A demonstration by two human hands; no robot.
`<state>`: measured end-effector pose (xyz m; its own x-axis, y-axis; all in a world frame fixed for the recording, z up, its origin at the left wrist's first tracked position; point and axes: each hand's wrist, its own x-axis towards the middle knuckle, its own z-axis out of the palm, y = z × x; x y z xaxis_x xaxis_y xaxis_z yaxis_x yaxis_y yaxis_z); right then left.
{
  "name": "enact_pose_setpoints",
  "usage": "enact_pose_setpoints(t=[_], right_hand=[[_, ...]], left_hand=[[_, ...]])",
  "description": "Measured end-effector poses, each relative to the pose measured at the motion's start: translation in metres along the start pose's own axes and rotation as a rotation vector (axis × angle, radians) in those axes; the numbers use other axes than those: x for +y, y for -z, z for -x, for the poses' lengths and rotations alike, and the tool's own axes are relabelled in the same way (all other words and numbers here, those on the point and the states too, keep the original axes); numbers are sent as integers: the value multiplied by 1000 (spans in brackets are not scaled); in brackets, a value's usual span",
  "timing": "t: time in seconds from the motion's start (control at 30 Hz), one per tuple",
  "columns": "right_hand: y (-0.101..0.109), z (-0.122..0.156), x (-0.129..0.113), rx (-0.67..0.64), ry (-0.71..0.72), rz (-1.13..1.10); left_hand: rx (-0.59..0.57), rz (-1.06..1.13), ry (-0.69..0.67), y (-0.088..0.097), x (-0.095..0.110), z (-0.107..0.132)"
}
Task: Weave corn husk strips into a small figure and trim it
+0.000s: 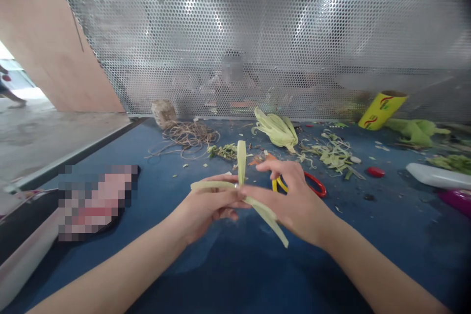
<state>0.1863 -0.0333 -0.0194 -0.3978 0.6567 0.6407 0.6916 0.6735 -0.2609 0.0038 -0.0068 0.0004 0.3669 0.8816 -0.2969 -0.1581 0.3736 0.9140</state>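
Pale green corn husk strips (241, 159) cross just above the table, one pointing up, one out to the left and one down to the right. My left hand (206, 203) pinches them at the crossing, its other fingers curled below. From the right, the thumb of my right hand (298, 201) touches the crossing, while its index finger is lifted and apart from the thumb. Behind that hand lie scissors (317, 185) with red and yellow handles, their blades mostly hidden. A corn husk bunch (276, 130) rests further back.
On the blue table (235, 274) are tangled twine (191, 135), a stone-like block (164, 113), husk scraps (336, 152), a yellow roll (382, 110), a red object (376, 171) and a white bottle-like object (437, 175). A perforated metal panel (257, 24) stands along the back.
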Motion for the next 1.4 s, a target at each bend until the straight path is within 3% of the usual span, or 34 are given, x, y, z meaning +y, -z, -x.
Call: enact_pose_setpoints(t=[0.17,0.33,0.5,0.73,0.87,0.97,1.2,1.33,1.4], right_hand=[[2,2,-3,9,-1,53],[8,-2,3,-98,229,97],[16,-4,7,-282,248,-147],[19,-7,6,-391,149,-444],[17,-10,8,-340,80,-583],[15,-9,9,-302,63,-558],[12,-3,2,-380,90,-455],[5,-4,5,-320,78,-452],[0,-6,7,-228,-23,-512]], left_hand=[[-11,-50,-1,0,-2,1],[-21,2,50,0,-2,0],[-2,-42,53,0,-4,-2],[-73,-69,6,2,-5,-2],[-67,-60,14,3,-6,-3],[-62,-32,32,3,-7,-3],[-77,-35,45,4,-7,-3],[-87,-64,3,3,-9,-4],[-119,-96,-41,3,-10,-4]])
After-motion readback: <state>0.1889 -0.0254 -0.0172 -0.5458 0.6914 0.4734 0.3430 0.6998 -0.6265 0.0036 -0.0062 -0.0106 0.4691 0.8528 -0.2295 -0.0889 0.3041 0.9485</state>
